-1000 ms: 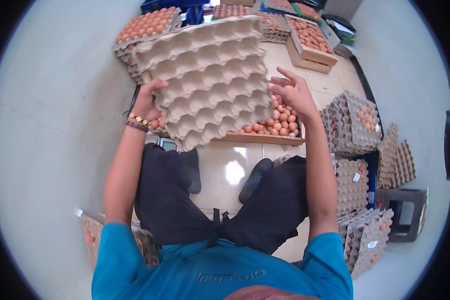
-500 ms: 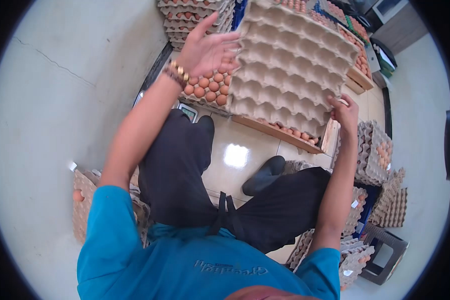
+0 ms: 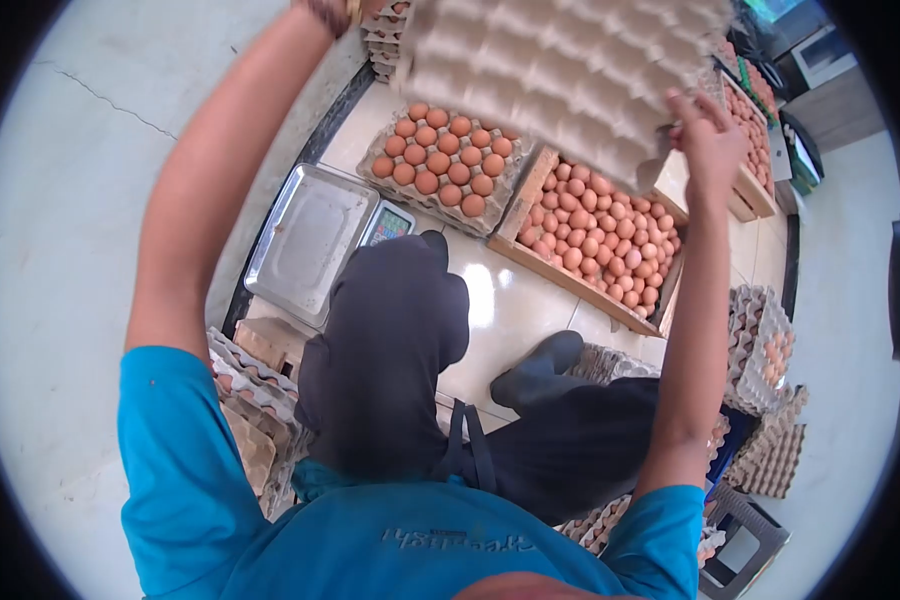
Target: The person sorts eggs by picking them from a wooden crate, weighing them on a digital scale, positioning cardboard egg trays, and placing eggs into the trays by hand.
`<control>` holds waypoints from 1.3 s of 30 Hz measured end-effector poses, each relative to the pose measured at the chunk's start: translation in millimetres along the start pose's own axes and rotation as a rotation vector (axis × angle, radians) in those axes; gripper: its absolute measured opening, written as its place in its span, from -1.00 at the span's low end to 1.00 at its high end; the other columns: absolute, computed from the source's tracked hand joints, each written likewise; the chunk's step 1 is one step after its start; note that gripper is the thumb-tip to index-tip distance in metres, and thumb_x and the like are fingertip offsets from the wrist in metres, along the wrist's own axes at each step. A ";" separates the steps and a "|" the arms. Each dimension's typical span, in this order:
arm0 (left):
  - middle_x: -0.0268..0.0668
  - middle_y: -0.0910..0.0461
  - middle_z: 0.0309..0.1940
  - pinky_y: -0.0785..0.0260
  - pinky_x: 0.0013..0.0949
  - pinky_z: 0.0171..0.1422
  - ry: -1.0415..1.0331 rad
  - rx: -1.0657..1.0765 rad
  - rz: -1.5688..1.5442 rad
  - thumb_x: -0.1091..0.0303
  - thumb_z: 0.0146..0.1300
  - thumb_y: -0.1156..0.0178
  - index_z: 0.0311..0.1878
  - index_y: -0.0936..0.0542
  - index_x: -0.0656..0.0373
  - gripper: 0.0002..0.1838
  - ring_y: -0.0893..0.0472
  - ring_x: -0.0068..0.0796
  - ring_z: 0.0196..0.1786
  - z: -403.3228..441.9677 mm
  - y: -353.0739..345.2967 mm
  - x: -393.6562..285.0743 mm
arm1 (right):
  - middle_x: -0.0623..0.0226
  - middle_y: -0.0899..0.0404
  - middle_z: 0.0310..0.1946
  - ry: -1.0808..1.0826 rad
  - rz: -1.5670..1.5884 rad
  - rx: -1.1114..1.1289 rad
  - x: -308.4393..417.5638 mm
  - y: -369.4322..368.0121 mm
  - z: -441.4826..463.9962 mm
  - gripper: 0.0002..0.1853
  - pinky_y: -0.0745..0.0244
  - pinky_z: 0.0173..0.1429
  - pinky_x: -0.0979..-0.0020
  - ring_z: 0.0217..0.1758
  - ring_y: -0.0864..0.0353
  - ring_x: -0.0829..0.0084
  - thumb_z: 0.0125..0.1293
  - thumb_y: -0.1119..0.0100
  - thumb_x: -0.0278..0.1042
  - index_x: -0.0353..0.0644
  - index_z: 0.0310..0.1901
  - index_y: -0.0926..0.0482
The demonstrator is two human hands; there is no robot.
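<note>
A grey cardboard egg tray (image 3: 550,75), its cups showing no eggs, hangs tilted over the far side of a wooden crate (image 3: 570,285). My right hand (image 3: 712,145) pinches the tray's near right corner, fingers closed. Of my left hand (image 3: 372,6) only a sliver shows at the top edge, near the tray's left side; its fingers are out of sight. Loose brown eggs (image 3: 610,235) fill the crate below. Left of the crate, another egg tray (image 3: 510,195) on the floor carries rows of brown eggs (image 3: 438,162).
A scale with a metal pan (image 3: 305,240) and a lit display (image 3: 390,225) lies beside my leg. Stacked egg trays (image 3: 760,350) stand at the right, more (image 3: 260,400) at the left. Another egg crate (image 3: 755,145) sits at the back right. A wall borders the left.
The egg tray has moved up and away, uncovering the crate's eggs and more of the egg-filled tray. My left hand has gone up to the frame's edge; my right hand still holds its corner.
</note>
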State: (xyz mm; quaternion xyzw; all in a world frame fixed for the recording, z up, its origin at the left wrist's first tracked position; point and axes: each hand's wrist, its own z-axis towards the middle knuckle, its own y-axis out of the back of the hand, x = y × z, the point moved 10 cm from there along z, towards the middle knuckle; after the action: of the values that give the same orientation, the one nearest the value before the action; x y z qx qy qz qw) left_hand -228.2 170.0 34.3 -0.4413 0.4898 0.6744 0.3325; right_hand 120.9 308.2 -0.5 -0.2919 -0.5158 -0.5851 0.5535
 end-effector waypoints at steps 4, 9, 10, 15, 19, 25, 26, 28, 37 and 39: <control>-0.36 -0.62 -0.19 -0.60 -0.43 -0.10 0.256 -0.025 -0.170 0.13 0.33 -0.22 0.07 -0.56 0.27 -0.58 -0.65 -0.58 -0.20 -71.6 -42.8 164.9 | 0.29 -0.67 -0.54 -0.017 -0.312 0.241 -102.2 -70.2 9.9 -0.45 -0.53 -0.34 0.46 -0.52 -0.61 0.55 0.00 -0.48 -0.25 -0.37 0.03 -0.66; -0.12 -0.62 -0.01 -0.66 -0.26 0.01 0.757 -0.171 -0.823 0.24 0.32 -0.24 0.13 -0.50 0.31 -0.58 -0.70 -0.25 -0.04 -188.9 -134.8 296.0 | 0.21 -0.70 -0.45 0.025 -0.511 0.579 -161.1 -152.0 19.8 -0.48 -0.59 -0.18 0.37 -0.41 -0.69 0.38 -0.08 -0.38 -0.33 -0.22 0.02 -0.70; -0.11 -0.59 0.07 -0.66 -0.23 0.05 0.777 -0.134 -0.946 0.25 0.31 -0.27 0.17 -0.48 0.29 -0.55 -0.70 -0.21 0.00 -204.9 -150.6 306.4 | 0.19 -0.71 -0.43 0.049 -0.522 0.650 -169.9 -166.2 23.9 -0.48 -0.59 -0.16 0.35 -0.38 -0.70 0.34 -0.09 -0.37 -0.35 -0.21 0.03 -0.71; -0.27 -0.54 0.09 -0.52 -0.22 0.29 1.006 0.059 -1.155 0.26 0.28 -0.38 0.22 -0.43 0.19 -0.48 -0.61 -0.34 0.10 -269.2 -216.5 317.5 | 0.21 -0.72 -0.36 0.081 -0.724 0.965 -175.4 -238.9 6.0 -0.51 -0.59 -0.07 0.29 -0.26 -0.72 0.24 -0.13 -0.34 -0.34 -0.08 -0.03 -0.75; -0.29 -0.56 0.09 -0.53 -0.22 0.29 0.840 -0.131 -1.238 0.39 0.32 -0.32 0.24 -0.41 0.19 -0.53 -0.61 -0.34 0.13 -265.1 -212.2 323.8 | 0.19 -0.74 -0.29 0.210 -0.810 0.941 -162.9 -267.3 4.5 -0.56 -0.60 0.01 0.25 -0.14 -0.72 0.17 -0.05 -0.26 -0.35 0.06 -0.04 -0.77; -0.14 -0.59 0.03 -0.61 -0.30 0.17 0.669 -0.358 -1.054 0.36 0.31 -0.34 0.14 -0.43 0.40 -0.55 -0.65 -0.30 0.08 -206.9 -162.2 344.9 | 0.17 -0.74 -0.21 0.356 -0.896 0.756 -147.6 -327.6 46.3 -0.61 -0.59 0.09 0.19 -0.03 -0.70 0.11 0.06 -0.21 -0.35 0.10 -0.02 -0.74; -0.10 -0.59 0.02 -0.63 -0.33 0.13 0.664 -0.384 -1.005 0.35 0.31 -0.35 0.11 -0.44 0.46 -0.54 -0.67 -0.29 0.05 -199.2 -155.7 350.7 | 0.17 -0.73 -0.21 0.393 -0.913 0.713 -148.2 -335.4 47.8 -0.63 -0.59 0.09 0.18 -0.03 -0.70 0.10 0.07 -0.21 -0.35 0.08 -0.04 -0.74; 0.11 -0.59 -0.03 -0.66 -0.40 0.01 0.799 -0.398 -0.865 0.15 0.21 -0.45 0.01 -0.42 0.61 -0.35 -0.71 -0.21 -0.06 -193.6 -148.7 350.6 | 0.12 -0.73 -0.19 0.409 -0.944 0.666 -157.8 -344.8 41.0 -0.63 -0.57 0.10 0.15 -0.04 -0.70 0.08 0.09 -0.22 -0.32 0.06 -0.02 -0.73; 0.19 -0.58 -0.11 -0.63 -0.30 0.06 0.819 -0.592 -0.794 0.03 0.10 -0.52 -0.15 -0.42 0.50 -0.33 -0.68 -0.12 -0.04 -199.2 -141.9 362.2 | 0.01 -0.71 -0.11 0.038 -0.855 0.333 -174.5 -270.8 1.5 -0.49 -0.55 0.13 0.13 0.01 -0.69 0.03 0.20 -0.28 -0.03 0.05 0.19 -0.63; 0.14 -0.57 -0.13 -0.63 -0.29 0.09 0.784 -0.628 -0.797 0.07 0.12 -0.52 -0.14 -0.42 0.48 -0.36 -0.67 -0.13 -0.03 -197.4 -138.9 359.5 | 0.04 -0.71 -0.06 -0.033 -0.847 0.321 -179.3 -247.1 -1.6 -0.44 -0.54 0.17 0.14 0.05 -0.68 0.05 0.18 -0.32 -0.02 0.00 0.22 -0.61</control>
State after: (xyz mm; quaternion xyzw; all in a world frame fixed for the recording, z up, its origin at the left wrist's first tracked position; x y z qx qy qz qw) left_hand -192.6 29.0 -373.5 -0.8799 0.1525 0.3987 0.2087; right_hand -74.3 333.1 -233.9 0.0251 -0.6825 -0.6681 0.2954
